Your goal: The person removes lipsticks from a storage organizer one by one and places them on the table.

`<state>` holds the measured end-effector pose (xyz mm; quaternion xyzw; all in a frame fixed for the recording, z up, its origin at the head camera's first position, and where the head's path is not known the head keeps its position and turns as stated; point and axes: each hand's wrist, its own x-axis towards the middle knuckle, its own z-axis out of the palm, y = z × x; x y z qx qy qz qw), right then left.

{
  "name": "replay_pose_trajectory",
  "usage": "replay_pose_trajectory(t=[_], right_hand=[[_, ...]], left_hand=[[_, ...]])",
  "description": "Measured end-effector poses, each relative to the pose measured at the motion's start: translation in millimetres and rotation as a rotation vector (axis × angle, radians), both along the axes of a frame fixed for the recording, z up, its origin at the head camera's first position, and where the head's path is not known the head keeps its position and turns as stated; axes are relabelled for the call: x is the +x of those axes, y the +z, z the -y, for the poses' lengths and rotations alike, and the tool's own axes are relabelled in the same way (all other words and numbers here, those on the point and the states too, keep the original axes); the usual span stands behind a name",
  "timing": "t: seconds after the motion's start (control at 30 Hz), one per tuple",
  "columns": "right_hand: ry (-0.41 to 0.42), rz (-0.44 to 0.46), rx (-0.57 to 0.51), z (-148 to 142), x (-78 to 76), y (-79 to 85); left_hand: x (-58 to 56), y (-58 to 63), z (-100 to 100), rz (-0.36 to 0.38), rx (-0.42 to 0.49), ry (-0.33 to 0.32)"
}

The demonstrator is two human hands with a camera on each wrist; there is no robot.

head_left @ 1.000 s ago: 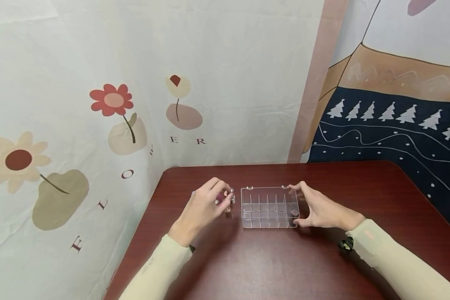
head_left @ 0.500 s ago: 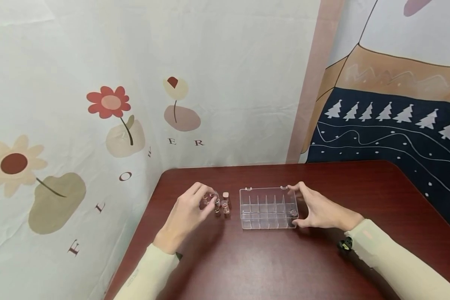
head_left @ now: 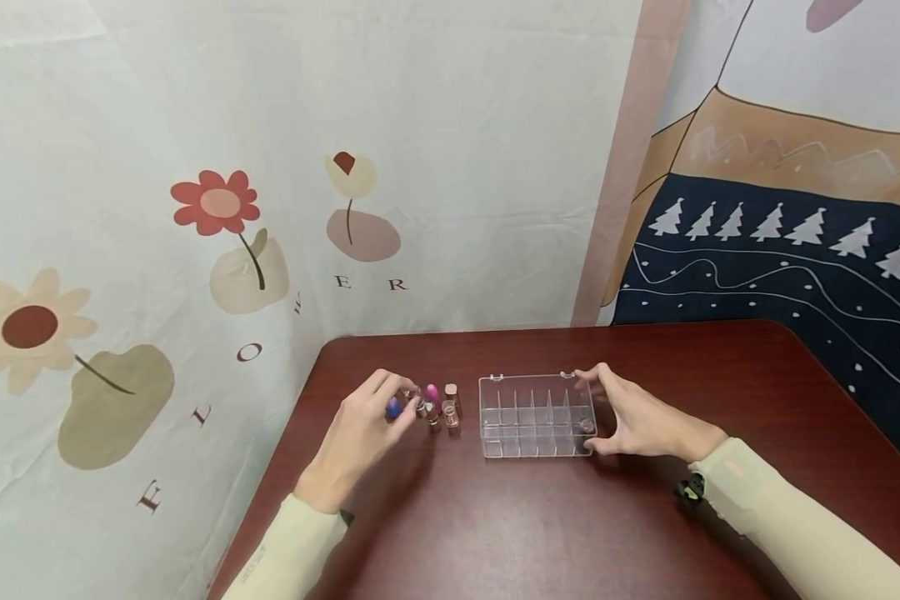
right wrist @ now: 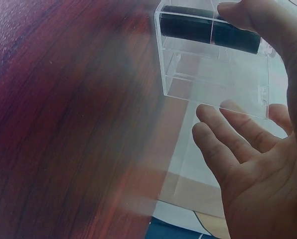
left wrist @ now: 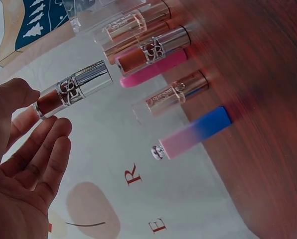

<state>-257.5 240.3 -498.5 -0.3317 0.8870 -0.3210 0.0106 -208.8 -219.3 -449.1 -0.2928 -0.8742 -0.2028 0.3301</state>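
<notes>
My left hand [head_left: 363,425] pinches a lip gloss tube [left wrist: 74,89] by its end between thumb and index finger, its silver cap pointing away. Close to it, upright on the table, stand several lip products: a matching silver-capped lip gloss [left wrist: 153,50], a bright pink tube [left wrist: 156,67], clear-capped tubes [left wrist: 178,92], and a pink-to-blue lipstick [left wrist: 196,132]. My right hand [head_left: 637,417] holds the right end of a clear compartment box [head_left: 536,417], thumb at the near edge, index finger at the back. A dark tube [right wrist: 208,27] sits in its end compartment.
The box rests on a dark red wooden table [head_left: 540,525], with its hinges on the back edge. Behind the table hangs a pale cloth [head_left: 480,167] printed with flowers, and at the right a navy one [head_left: 780,267] with white trees.
My left hand has moved left and toward me from over the lip products, which now show more, including the blue and pink ones. My right hand and the box have stayed put.
</notes>
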Motion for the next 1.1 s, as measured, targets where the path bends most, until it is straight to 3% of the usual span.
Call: replay_pose_trajectory(t=[0.77,1.1], right_hand=[[0.015,-0.040,-0.015,-2,-2.3,-2.7],[0.004,-0.013,-0.016,-1,-1.8,-2.1]], left_hand=[[-3.6,-6.4,8,0.031,0.013,0.005],[-4.8,-11.8,11,0.052,-0.008,0.029]])
